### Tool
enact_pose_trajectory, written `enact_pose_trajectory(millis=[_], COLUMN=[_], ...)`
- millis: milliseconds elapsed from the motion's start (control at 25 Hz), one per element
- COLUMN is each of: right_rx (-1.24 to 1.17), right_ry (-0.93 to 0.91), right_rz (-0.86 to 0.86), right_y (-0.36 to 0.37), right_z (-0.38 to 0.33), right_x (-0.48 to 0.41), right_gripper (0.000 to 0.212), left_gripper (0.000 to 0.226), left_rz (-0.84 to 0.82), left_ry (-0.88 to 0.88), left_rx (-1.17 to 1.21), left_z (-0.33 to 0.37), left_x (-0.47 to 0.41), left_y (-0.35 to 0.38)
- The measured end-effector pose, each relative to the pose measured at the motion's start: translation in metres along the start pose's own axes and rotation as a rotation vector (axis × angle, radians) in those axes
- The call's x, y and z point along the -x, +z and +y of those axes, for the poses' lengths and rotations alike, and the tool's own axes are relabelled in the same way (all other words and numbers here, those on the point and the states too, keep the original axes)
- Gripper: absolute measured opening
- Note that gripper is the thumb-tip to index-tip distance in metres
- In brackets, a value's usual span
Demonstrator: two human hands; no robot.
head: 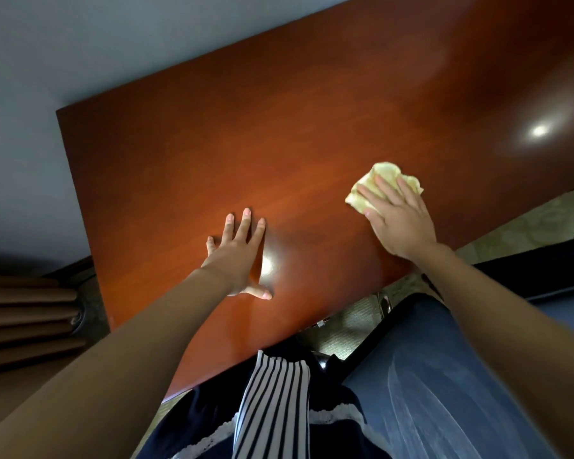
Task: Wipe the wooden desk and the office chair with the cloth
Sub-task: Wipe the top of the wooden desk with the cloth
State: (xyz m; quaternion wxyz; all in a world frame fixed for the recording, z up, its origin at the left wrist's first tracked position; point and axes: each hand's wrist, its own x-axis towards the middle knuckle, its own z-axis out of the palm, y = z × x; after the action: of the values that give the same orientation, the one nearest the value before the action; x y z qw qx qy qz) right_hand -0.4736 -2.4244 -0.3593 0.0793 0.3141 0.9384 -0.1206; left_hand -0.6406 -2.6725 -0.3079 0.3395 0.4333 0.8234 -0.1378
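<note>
The reddish-brown wooden desk (279, 127) fills the middle of the head view, its glossy top bare. A crumpled pale yellow cloth (383, 178) lies on the desk at the right, near the front edge. My right hand (400, 217) presses flat on the cloth with straight fingers. My left hand (239, 256) rests flat on the desk to the left of it, fingers spread, holding nothing. The blue seat of the office chair (444, 376) sits below the desk's front edge at the lower right, partly hidden by my right forearm.
A grey wall (80, 44) borders the desk's far and left edges. Brown pleated curtain folds (24, 313) hang at the lower left. Patterned floor (527, 220) shows beyond the desk's right front edge. My striped and dark clothing (272, 409) is close against the desk.
</note>
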Motion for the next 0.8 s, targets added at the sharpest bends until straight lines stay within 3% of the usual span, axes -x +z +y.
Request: enact_pose_trajectory(millis=[200,320,520,800], right_rx=[-0.003,-0.020,-0.075,-0.111], right_ry=[0.152,0.113,-0.106,-0.375], right_rz=[-0.171,-0.255,-0.092,0.107], right_y=[-0.019,-0.018,0.013,0.045], right_z=[-0.036,-0.073,-0.126,-0.126], right_x=[-0.061,-0.063,-0.002,0.109], right_gripper=[0.048,0.049,0.047,0.040], left_gripper=[0.139,0.130,0.111,0.113], left_rz=[-0.020,-0.024,-0.009,0.114], left_ry=[0.010,0.054,0.129,0.102], left_rx=[0.017,0.080,0.212,0.123], left_z=[-0.003,-0.011,-0.032,-0.041], left_x=[0.000,-0.001,-0.001,0.021], left_y=[-0.003,-0.006,-0.014,0.031])
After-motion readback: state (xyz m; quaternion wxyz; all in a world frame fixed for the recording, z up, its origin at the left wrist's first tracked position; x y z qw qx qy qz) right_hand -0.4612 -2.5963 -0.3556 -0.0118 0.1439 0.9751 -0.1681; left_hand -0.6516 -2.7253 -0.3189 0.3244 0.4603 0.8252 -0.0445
